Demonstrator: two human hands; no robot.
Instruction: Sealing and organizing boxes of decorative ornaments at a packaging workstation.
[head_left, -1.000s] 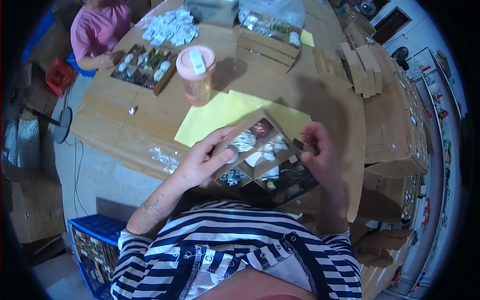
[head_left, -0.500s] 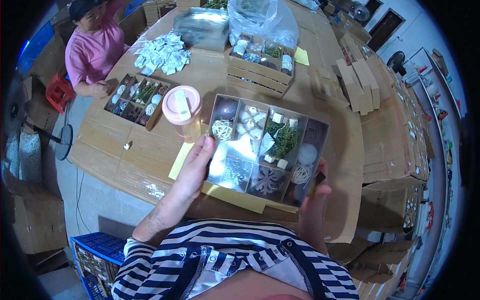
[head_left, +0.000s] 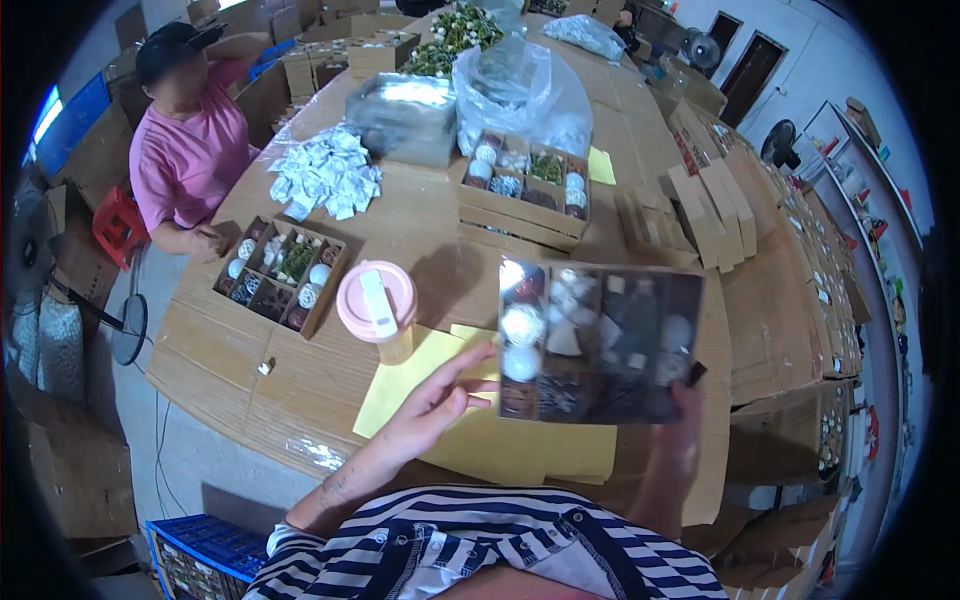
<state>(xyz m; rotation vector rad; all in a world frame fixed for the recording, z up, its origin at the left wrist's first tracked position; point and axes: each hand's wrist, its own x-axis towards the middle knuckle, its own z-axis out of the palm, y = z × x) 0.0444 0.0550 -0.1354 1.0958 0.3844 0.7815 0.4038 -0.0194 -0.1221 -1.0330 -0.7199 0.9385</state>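
Shallow brown cardboard compartment box (head_left: 601,300) held up by the right hand (head_left: 684,405)

From the head camera, the box is raised over the cardboard-covered table (head_left: 425,270), its glossy front tipped toward the wearer. White balls (head_left: 521,340) show in its left column; the cells at right are dark and blurred. The right hand is clamped on the lower right corner, by a small black piece (head_left: 697,374); most of its fingers are hidden. The left hand (head_left: 432,405) has its fingers spread apart at the box's left edge; whether the tips touch it cannot be told.

Yellow paper sheets (head_left: 410,377) lie below and behind the box. Near them stands a clear cup with a round pink lid (head_left: 376,300). Farther left, an open brown box of ornaments (head_left: 327,300) rests before a person in a pink shirt (head_left: 190,150). Beyond lies a heap of small white packets (head_left: 325,175).
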